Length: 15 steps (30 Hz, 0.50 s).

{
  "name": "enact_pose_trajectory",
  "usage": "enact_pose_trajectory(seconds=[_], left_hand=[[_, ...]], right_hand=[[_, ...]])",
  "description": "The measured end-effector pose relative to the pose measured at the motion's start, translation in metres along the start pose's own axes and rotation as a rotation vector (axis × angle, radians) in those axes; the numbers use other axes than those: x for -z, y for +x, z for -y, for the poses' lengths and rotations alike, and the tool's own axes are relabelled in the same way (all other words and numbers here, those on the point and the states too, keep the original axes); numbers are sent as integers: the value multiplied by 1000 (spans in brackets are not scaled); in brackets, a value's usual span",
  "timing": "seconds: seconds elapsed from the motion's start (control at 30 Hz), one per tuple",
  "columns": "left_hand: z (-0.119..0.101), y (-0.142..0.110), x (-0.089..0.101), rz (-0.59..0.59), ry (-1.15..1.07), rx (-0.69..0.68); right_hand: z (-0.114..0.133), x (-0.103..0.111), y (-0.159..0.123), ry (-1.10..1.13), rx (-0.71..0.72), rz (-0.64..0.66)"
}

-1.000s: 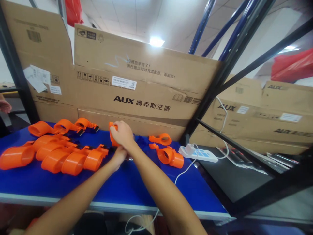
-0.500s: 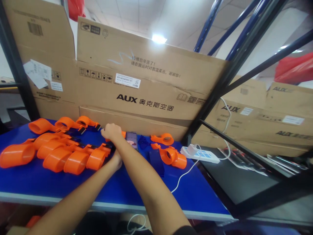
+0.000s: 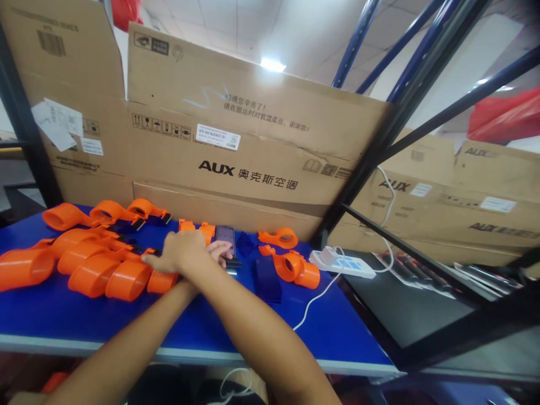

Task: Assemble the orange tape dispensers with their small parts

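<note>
My right hand [image 3: 179, 253] reaches across to the left and lies flat, fingers stretched, on the near end of a row of orange plastic ring parts [image 3: 93, 271]. My left hand [image 3: 223, 254] is crossed under the right forearm. Only its outstretched fingertips show, just below a phone [image 3: 225, 235] lying on the blue table [image 3: 126, 320]. A small orange piece [image 3: 198, 228] rests behind the right hand, by the cardboard.
More orange parts [image 3: 295, 267] and a dark blue part [image 3: 266, 278] lie to the right. A white power strip [image 3: 343, 263] with a cable sits at the table's right end. Large cardboard boxes [image 3: 253, 146] wall the back; a black rack post [image 3: 363, 163] slants at right.
My right hand put down the orange piece it held near the cardboard and moved left and lower onto the row of orange parts. The phone is now uncovered.
</note>
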State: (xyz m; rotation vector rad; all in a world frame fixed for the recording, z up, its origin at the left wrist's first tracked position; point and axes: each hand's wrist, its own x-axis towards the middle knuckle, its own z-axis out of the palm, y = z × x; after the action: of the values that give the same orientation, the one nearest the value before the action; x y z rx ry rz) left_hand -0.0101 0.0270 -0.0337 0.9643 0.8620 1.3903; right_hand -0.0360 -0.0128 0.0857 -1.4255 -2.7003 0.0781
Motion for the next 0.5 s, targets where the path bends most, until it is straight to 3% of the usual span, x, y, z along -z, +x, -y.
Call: enact_pose_trajectory(seconds=[0.17,0.33,0.5], left_hand=[[1,4,3,23,33,56],[2,6,5,28,59,63],[0,7,8,40,76,70]], right_hand=[[18,-9,-26,14,4,-15],[14,-3,-25,23,-71,-37],[3,-12,-29,35,-171,-82]])
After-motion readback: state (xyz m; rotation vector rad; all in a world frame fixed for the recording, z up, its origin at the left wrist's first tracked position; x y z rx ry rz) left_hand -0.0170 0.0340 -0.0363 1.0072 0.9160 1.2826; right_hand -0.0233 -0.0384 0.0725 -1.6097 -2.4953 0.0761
